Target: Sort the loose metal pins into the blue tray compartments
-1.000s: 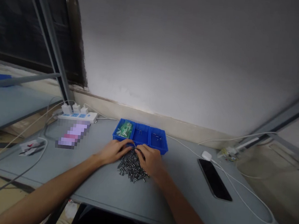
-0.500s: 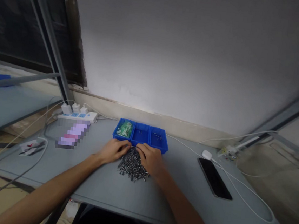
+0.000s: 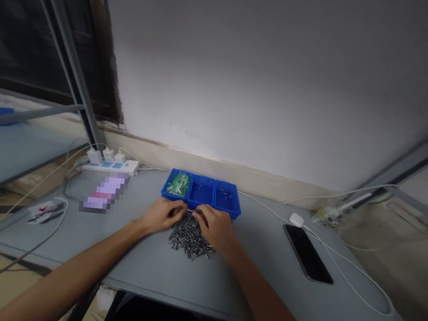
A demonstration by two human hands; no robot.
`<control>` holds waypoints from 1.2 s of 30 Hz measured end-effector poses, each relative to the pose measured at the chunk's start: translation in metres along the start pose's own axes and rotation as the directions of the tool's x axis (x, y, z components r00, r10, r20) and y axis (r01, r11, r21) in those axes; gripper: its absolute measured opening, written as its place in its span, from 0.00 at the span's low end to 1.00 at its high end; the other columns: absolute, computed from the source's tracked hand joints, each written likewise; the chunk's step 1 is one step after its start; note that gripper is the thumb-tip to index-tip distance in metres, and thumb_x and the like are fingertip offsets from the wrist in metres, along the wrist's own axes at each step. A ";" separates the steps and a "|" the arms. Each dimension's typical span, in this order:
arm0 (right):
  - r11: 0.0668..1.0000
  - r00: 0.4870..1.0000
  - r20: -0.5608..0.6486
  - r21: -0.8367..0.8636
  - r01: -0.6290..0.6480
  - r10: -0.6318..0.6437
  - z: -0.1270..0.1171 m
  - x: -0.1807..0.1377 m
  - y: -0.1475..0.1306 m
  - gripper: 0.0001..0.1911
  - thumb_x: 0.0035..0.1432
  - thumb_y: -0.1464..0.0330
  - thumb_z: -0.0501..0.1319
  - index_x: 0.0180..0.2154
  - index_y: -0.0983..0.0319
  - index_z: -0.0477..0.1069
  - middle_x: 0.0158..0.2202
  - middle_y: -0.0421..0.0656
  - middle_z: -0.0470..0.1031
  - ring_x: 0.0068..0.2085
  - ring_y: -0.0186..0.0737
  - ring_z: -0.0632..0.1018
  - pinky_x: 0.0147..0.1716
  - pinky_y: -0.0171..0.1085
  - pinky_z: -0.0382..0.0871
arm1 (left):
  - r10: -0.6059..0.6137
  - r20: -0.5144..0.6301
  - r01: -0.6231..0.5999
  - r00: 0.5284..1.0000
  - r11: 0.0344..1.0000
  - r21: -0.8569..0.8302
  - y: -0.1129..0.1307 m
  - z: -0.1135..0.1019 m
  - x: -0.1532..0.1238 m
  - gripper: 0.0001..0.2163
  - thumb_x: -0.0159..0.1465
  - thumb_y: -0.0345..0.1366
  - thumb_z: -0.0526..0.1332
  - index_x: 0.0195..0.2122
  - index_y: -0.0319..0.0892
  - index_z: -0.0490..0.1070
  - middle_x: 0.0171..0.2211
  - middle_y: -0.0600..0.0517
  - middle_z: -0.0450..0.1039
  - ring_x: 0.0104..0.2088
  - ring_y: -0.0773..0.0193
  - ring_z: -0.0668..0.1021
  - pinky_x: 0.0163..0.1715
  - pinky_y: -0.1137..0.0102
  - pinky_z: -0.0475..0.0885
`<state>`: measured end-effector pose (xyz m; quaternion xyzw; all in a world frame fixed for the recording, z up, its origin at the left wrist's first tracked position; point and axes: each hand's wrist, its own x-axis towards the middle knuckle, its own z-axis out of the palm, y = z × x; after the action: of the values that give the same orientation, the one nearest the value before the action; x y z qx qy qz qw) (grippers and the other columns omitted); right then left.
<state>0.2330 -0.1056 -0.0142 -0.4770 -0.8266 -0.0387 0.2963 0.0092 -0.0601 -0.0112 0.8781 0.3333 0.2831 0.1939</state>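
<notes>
Low in the centre of the frame, a loose heap of short grey metal cylinders (image 3: 190, 239) lies directly on a pale grey-blue work table (image 3: 143, 270), just in front of a bright blue plastic tray with three compartments (image 3: 197, 175). Each cylinder looks small, stiff and light. Their smooth round sides would probably roll or slip on the table top, so they seem best pinched singly across the body between fingertips, not scooped. There are too many to count exactly, though likely well over fifty.

The left hand (image 3: 162, 216) and the right hand (image 3: 217, 227) sit over the heap's upper edge, fingers curled inward and almost meeting. A thin bright metal sliver (image 3: 191, 211) shows between them, perhaps pinched, but it is too small to be sure.

The tray's left compartment holds a cluster of green packets (image 3: 180, 184); the middle and right ones each hold a few thin metal pins (image 3: 226, 194), too fine to count.

Toward the left of the table sits one white power strip (image 3: 111, 166) carrying three white plug adapters (image 3: 108, 155), beside a pixelated flat object (image 3: 105, 193) — unreadable. To the right lies one black smartphone (image 3: 307, 254), with one small white oval device (image 3: 296, 220) on a white cable (image 3: 353, 282) just above it.
</notes>
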 end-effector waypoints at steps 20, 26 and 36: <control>1.000 1.000 0.012 0.017 0.015 -0.015 0.002 0.000 0.000 0.04 0.72 0.68 0.56 0.43 0.59 0.69 0.39 0.41 0.80 0.36 0.38 0.80 0.34 0.34 0.63 | 0.028 0.015 -0.028 0.999 0.999 0.017 0.001 0.001 0.000 0.10 0.70 0.37 0.56 0.41 0.42 0.77 0.19 0.58 0.68 0.20 0.70 0.69 0.26 0.74 0.62; 1.000 0.999 0.040 0.023 0.010 -0.011 0.002 0.000 0.001 0.05 0.72 0.64 0.57 0.45 0.58 0.69 0.40 0.41 0.80 0.36 0.38 0.80 0.34 0.35 0.63 | 0.019 0.015 -0.019 1.000 1.000 0.018 0.001 0.000 0.001 0.10 0.70 0.37 0.56 0.41 0.42 0.77 0.20 0.57 0.70 0.21 0.69 0.70 0.27 0.74 0.62; 0.998 0.998 0.044 -0.034 0.043 -0.041 0.003 0.000 0.000 0.07 0.73 0.66 0.55 0.41 0.59 0.69 0.38 0.40 0.78 0.37 0.38 0.79 0.33 0.35 0.62 | 0.013 0.016 -0.014 1.000 0.999 0.029 0.001 0.000 0.001 0.11 0.70 0.38 0.56 0.42 0.43 0.78 0.20 0.58 0.70 0.21 0.70 0.71 0.27 0.74 0.62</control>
<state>0.2319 -0.1043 -0.0162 -0.4655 -0.8418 -0.0491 0.2688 0.0105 -0.0606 -0.0106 0.8853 0.3301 0.2727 0.1816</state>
